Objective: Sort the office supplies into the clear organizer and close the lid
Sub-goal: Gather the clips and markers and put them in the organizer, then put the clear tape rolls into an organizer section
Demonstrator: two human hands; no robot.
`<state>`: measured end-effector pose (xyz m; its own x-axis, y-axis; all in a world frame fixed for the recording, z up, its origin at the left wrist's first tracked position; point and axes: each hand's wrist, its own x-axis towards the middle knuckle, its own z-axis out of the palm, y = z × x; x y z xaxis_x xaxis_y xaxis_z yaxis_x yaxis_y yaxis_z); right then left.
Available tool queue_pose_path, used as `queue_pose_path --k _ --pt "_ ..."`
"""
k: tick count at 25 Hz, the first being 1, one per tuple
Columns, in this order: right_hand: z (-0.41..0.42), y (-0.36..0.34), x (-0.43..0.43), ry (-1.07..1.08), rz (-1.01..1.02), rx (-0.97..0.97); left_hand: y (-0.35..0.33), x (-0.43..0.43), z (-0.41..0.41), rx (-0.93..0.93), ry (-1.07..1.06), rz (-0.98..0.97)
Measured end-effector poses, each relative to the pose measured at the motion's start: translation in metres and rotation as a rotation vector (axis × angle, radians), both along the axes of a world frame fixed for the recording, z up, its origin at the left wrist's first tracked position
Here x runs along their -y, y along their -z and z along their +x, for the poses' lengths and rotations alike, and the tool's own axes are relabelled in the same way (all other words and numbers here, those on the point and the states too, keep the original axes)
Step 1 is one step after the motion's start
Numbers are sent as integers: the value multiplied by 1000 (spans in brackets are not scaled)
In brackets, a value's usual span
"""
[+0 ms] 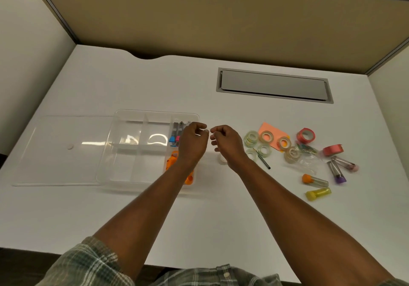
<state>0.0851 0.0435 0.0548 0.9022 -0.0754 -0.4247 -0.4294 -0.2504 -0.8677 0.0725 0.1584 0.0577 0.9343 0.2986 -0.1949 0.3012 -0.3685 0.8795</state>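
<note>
Head view: I see both forearms extended. Left hand hovers over the clear organizer's right edge, right hand just right of it. Fingers curled, tips facing; I cannot tell whether either is pinching anything. Tape rolls lie farther right.

Grey hatch in white desk; tan partition behind.

1 organizer, 1 lid. 7 clear tape rolls can be told apart, though 1 of them may be a stack. 2 red tape rolls. 4 tubes lie outside the organizer: 1 orange-capped, 1 yellow, 1 purple, 1 pink. 1 orange notepad. 1 black pen. 1 bag of paper clips. In the organizer, 2 clips show, 1 blue and 1 pink; the orange things there are too hidden to count.
</note>
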Motion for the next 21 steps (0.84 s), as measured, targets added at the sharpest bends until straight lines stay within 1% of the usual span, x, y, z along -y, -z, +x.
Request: queue_pose_path --k 5,7,9,11,13,17,19,21 --pt "-10 8 80 91 -35 -10 9 51 -13 -28 108 -10" --pt "-16 15 112 117 -89 -26 17 71 -20 -58 140 7" --pt "-23 23 143 108 -196 -25 26 92 -25 -85 194 67" --pt "-33 33 166 58 -340 -3 35 108 -30 -92 251 160" --pt "-42 44 183 -10 -449 32 45 120 -36 -80 290 296" --pt "-50 56 191 -198 -578 61 61 125 -50 -77 363 663" --pt "-53 58 185 -319 -641 112 68 124 -57 -107 404 783" --pt "-55 59 174 -430 -643 166 74 123 -62 -129 443 848"
